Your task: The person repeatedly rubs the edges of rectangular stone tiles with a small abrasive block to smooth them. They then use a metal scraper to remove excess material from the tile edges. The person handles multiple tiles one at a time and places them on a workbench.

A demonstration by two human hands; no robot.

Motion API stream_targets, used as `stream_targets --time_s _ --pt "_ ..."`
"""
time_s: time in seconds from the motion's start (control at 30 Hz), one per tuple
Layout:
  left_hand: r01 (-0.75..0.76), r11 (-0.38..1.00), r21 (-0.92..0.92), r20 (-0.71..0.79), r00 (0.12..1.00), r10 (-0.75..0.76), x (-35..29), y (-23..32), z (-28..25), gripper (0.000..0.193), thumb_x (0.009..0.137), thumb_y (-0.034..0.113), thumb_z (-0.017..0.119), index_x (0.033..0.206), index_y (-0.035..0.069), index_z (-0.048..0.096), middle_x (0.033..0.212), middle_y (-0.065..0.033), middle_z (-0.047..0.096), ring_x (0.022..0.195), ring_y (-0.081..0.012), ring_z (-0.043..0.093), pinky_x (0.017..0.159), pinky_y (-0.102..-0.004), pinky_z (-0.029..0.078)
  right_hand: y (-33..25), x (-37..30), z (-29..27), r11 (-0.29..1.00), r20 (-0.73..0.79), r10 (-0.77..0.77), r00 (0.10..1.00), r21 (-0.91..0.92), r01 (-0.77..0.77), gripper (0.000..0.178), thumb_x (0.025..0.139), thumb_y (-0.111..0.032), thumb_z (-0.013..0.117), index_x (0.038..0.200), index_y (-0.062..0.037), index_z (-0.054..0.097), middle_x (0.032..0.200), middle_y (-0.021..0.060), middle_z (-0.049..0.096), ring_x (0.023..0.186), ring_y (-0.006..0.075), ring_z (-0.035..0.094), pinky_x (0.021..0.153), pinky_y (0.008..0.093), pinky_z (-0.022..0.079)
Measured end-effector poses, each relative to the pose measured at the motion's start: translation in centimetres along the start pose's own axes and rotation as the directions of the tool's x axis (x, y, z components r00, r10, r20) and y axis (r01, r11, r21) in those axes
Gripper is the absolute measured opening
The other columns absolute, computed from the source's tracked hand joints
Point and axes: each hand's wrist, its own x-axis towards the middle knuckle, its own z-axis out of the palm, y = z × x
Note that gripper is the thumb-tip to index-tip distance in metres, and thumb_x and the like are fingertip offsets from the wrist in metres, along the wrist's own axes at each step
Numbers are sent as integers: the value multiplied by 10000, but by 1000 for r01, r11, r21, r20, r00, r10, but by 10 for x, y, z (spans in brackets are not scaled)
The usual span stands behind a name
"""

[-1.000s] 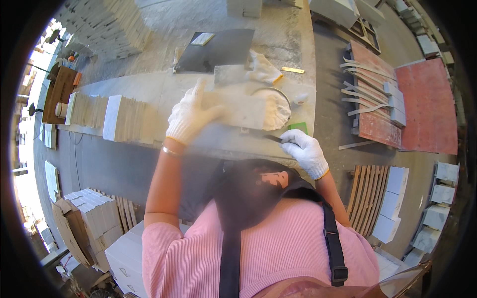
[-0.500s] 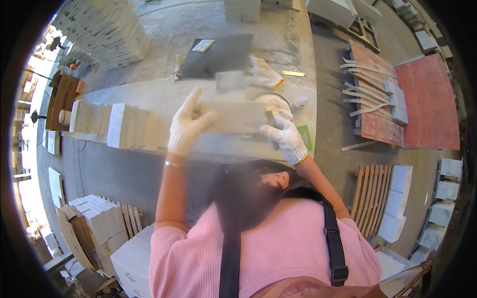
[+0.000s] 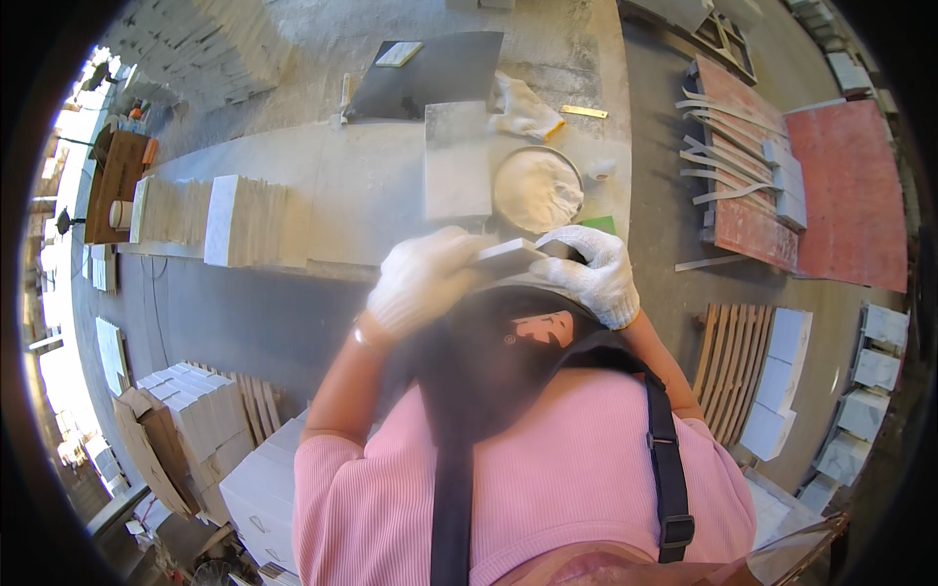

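A pale rectangular tile [image 3: 510,258] is held tilted in front of my apron, its edge turned toward the far side. My left hand [image 3: 422,281], in a white knit glove and slightly blurred, is closed round its left end. At the other end, my gloved right hand [image 3: 594,278] is pinched, thumb below and fingers above. A small dark block [image 3: 559,250] shows between those fingers, mostly hidden, against the tile's edge. Just beyond the hands stands a round dish of white powder [image 3: 537,188]. Left of it lies another pale tile [image 3: 457,161] on the dusty table [image 3: 362,176].
A loose white glove [image 3: 528,109], a yellow strip [image 3: 584,111] and a green pad [image 3: 599,225] lie around the dish. Farther off is a black sheet [image 3: 430,78] carrying a small tile [image 3: 399,54]. A row of upright tiles [image 3: 223,220] stands at left.
Both hands have drawn the tile closer to my body and tipped it from flat-facing to edge-on. The dish and the tile on the table are now uncovered.
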Motion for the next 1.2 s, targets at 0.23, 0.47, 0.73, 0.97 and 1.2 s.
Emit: stream_targets --time_s 0.23,0.47,0.73,0.97,1.2 --pt "43 993 -114 -5 999 -44 10 7 23 292 850 182 691 1120 73 716 965 -140 682 881 -363 654 767 -421 518 2 -10 -14 968 -6 242 970 69 -241 281 871 -101 787 1115 23 721 999 62 728 912 115 659 809 275 532" --pt "109 956 -271 22 994 -107 14 -5 41 361 902 253 675 1198 47 686 1038 -178 693 964 -371 664 847 -410 519 29 -21 -28 955 -229 264 937 -73 -287 378 892 -143 773 1226 -4 665 1072 56 703 985 113 630 890 286 502" --pt "301 914 -273 168 950 -263 23 -9 52 366 927 306 649 1237 114 678 1104 -171 715 1015 -351 680 894 -419 521 62 -28 -69 945 -319 295 900 -38 -324 195 1021 -160 579 1165 -44 643 882 -4 636 710 63 562 632 212 442" --pt "400 861 -313 187 915 -358 37 -14 78 383 935 348 643 1248 132 686 1142 -169 718 1041 -352 679 907 -420 520 67 -2 -92 852 -144 30 989 -513 -100 228 950 -151 700 1147 -45 739 1023 67 739 897 151 682 829 294 529" --pt "409 867 -285 163 912 -376 52 -24 100 443 951 391 604 1323 158 664 1200 -158 707 1096 -359 662 951 -428 505 92 28 -102 943 -150 119 981 -293 -159 234 948 -83 689 1172 -28 728 1036 44 742 830 81 648 760 259 538"
